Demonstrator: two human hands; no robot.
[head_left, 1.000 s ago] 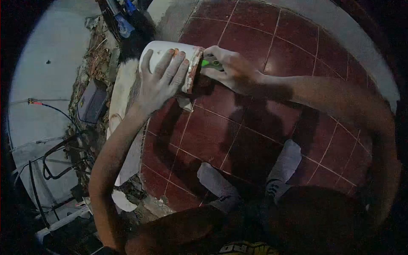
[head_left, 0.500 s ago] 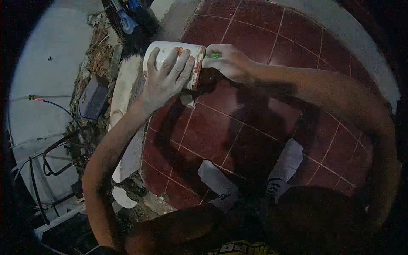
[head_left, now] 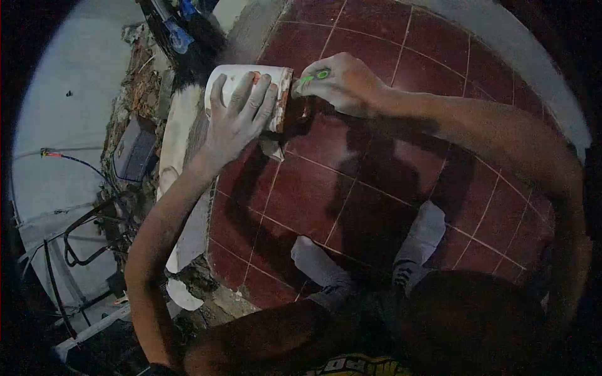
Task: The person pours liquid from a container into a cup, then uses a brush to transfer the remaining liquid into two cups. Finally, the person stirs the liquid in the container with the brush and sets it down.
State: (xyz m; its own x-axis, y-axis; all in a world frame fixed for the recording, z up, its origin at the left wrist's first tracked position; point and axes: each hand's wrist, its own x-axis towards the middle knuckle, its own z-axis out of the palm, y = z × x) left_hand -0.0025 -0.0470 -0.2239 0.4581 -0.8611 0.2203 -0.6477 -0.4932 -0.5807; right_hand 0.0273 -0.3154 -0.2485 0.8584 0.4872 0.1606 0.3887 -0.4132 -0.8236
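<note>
A white piece with a rounded body and a rough, reddish-brown and chipped rim (head_left: 285, 100) lies on its side above the tiled floor. Its exact kind I cannot make out. My left hand (head_left: 241, 113) presses over its side, with the fingers spread and bent around it. To the right of the rim, my right hand (head_left: 345, 83) is closed on a slim tool with a green handle (head_left: 322, 74). The tool's tip points left toward the rim and is mostly hidden. Pale dust coats both hands. A small pale shard (head_left: 273, 149) lies beneath the piece.
Red floor tiles (head_left: 313, 200) spread around my two socked feet (head_left: 423, 235). On the left are a grey box (head_left: 135, 150), rubble (head_left: 141, 81) and loose cables (head_left: 75, 241). A dark brush-like object with blue parts (head_left: 182, 41) stands at the top left.
My right hand has drawn slightly right, away from the rim, with the green-handled tool. The white piece and my left hand have shifted a little left in view.
</note>
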